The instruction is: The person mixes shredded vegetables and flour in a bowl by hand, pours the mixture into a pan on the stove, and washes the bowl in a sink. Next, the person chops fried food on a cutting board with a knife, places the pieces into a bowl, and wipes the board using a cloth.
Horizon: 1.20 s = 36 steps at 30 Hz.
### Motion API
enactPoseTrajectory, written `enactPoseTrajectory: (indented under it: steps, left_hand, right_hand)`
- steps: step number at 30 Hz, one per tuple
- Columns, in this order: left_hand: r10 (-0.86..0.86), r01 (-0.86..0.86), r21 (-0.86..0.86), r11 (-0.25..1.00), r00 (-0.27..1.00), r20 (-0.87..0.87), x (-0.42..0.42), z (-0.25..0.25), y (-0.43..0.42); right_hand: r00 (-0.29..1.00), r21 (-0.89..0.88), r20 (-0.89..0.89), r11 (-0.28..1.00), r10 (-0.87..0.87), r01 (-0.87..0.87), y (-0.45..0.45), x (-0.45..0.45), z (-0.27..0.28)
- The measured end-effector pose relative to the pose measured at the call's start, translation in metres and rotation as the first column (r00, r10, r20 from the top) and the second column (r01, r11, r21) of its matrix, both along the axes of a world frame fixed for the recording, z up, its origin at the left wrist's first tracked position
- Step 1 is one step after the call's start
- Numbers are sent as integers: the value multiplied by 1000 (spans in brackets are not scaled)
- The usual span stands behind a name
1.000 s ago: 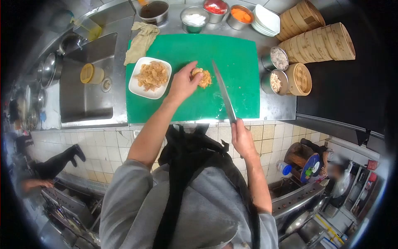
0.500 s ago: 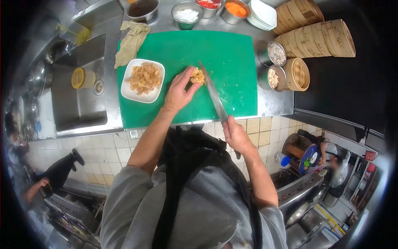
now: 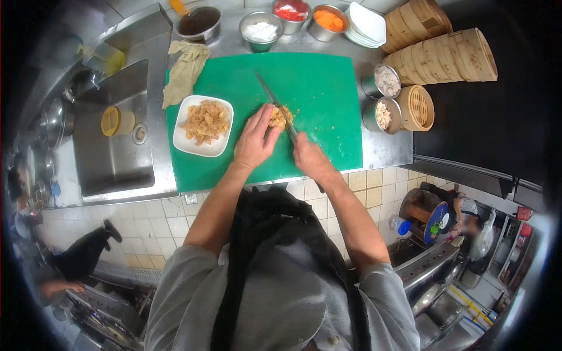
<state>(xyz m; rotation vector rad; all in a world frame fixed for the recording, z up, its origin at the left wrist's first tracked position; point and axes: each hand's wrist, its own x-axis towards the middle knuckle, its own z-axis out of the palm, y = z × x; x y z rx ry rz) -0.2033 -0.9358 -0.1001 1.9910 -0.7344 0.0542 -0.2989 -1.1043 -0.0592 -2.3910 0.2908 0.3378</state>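
Note:
On the green cutting board (image 3: 216, 73), my left hand (image 3: 254, 140) holds down a small heap of yellowish-brown food pieces (image 3: 279, 119), fingers curled round its left side. My right hand (image 3: 311, 157) grips a long kitchen knife (image 3: 266, 86) by its handle. The blade lies along the right side of the heap, its tip pointing up and left. A few crumbs lie on the board right of the blade. Left of my left hand stands a white square dish (image 3: 181, 141) filled with similar brownish pieces (image 3: 206, 121). What kind of food it is I cannot tell.
A beige cloth (image 3: 186, 70) overlaps the board's upper left corner. Metal bowls, including one with orange slices (image 3: 329, 21), line the back. Bamboo steamers (image 3: 448, 58) and two food tins stand right; a sink (image 3: 111, 169) is left. Other people are at lower left and right.
My right hand and the knife have moved forward and left, bringing the blade's rear part against the heap. My left hand still holds the food. The view has shifted slightly.

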Motion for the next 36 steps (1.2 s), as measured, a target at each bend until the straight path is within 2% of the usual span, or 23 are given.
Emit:
enactPoseTrajectory:
  steps: [4, 6, 12, 17, 22, 25, 33, 36]
  left_hand:
    - [12, -14, 65, 998, 999, 35, 2, -4, 3]
    - [20, -21, 49, 999, 999, 33, 2, -4, 3]
    - [46, -45, -59, 997, 999, 7, -1, -6, 2]
    - [54, -57, -107, 993, 998, -39, 0, -11, 3]
    - [85, -87, -100, 991, 996, -29, 1, -12, -2]
    - [70, -72, -84, 994, 997, -34, 1, -11, 0]
    - [146, -156, -111, 981, 984, -100, 1, -8, -1]
    - [160, -171, -104, 980, 981, -108, 2, -2, -2]
  right_hand:
    - [999, -44, 24, 998, -35, 36, -1, -32, 22]
    - [993, -93, -18, 989, -119, 117, 2, -48, 37]
    - [997, 17, -24, 998, -67, 67, 7, -83, 46]
    - [997, 58, -38, 996, -66, 68, 15, -74, 43]
    - [993, -18, -89, 997, -71, 70, 23, -53, 34]
    - [994, 63, -66, 994, -90, 94, 28, -42, 34]
    - [990, -38, -142, 999, -7, 2, 26, -22, 31]
    - [994, -63, -107, 998, -8, 2, 22, -23, 37]
